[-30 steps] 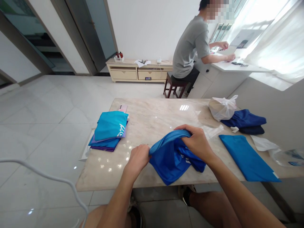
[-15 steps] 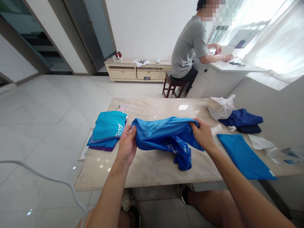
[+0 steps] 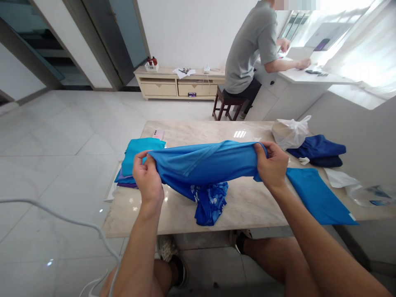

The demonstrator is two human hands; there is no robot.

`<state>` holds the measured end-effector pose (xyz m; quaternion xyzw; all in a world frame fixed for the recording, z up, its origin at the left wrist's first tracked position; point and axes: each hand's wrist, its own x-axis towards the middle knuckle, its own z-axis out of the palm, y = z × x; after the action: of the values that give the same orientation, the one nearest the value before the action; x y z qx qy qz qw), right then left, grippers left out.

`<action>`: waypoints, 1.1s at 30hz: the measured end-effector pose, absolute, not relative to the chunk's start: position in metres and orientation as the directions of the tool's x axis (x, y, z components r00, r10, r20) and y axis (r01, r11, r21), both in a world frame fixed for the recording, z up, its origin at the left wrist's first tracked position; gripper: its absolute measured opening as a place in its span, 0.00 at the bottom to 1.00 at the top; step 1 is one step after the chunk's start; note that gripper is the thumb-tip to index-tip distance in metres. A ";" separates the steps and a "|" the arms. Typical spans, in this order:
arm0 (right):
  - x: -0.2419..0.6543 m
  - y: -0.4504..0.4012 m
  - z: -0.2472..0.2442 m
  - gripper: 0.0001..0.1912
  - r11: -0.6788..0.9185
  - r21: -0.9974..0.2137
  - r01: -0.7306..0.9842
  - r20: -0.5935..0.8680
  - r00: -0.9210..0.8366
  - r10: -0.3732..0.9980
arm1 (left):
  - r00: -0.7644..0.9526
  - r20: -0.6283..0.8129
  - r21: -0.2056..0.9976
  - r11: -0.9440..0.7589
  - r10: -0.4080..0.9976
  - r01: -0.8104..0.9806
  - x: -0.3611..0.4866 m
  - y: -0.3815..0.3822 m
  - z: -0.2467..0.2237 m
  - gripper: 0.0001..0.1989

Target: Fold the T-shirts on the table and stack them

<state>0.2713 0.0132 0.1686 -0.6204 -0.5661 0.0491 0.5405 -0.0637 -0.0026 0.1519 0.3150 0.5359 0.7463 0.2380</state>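
A blue shirt (image 3: 213, 165) is stretched taut between my two hands, above the table. My left hand (image 3: 149, 175) pinches one end of it, and my right hand (image 3: 272, 163) grips the other end. A darker patterned part with white marks hangs from the middle, low over the tabletop. Behind my left hand lies a stack of folded clothes (image 3: 140, 148), turquoise on top with blue and purple layers under it. To the right of my right hand, a flat blue folded cloth (image 3: 318, 196) reaches the table's front edge.
The marble-look table (image 3: 247, 210) also bears a pink phone (image 3: 158, 134), a tied white plastic bag (image 3: 291, 131), dark blue cloth (image 3: 321, 149) and clear plastic wrapping (image 3: 371, 194). Beyond it, a person in a grey shirt (image 3: 252, 49) sits on a stool (image 3: 227, 103). A pale cable (image 3: 71, 218) crosses at left.
My hands have moved apart, the left one outward to the left, pulling the shirt longer and straighter. Its hanging patterned part has swung left. The view has tilted slightly down.
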 end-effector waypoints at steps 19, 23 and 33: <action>0.181 -0.027 0.169 0.16 0.622 -0.662 0.419 0.475 -0.408 0.780 | 0.047 0.359 0.804 -0.334 0.932 0.492 -0.001 -0.057 0.123 0.30; 0.177 -0.024 0.168 0.10 0.592 -0.643 0.486 0.507 -0.310 0.805 | 0.018 0.145 0.930 -0.143 0.989 0.339 -0.015 -0.039 0.126 0.06; 0.214 -0.015 0.083 0.36 -0.016 -0.407 0.913 -0.257 -0.098 0.961 | -0.449 -0.083 0.981 -0.006 0.890 -0.194 -0.049 -0.020 0.140 0.08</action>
<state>0.2138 -0.0151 0.0829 -0.6698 -0.6997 0.2436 0.0494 -0.0490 -0.0198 0.1402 0.3089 0.5631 0.6384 0.4242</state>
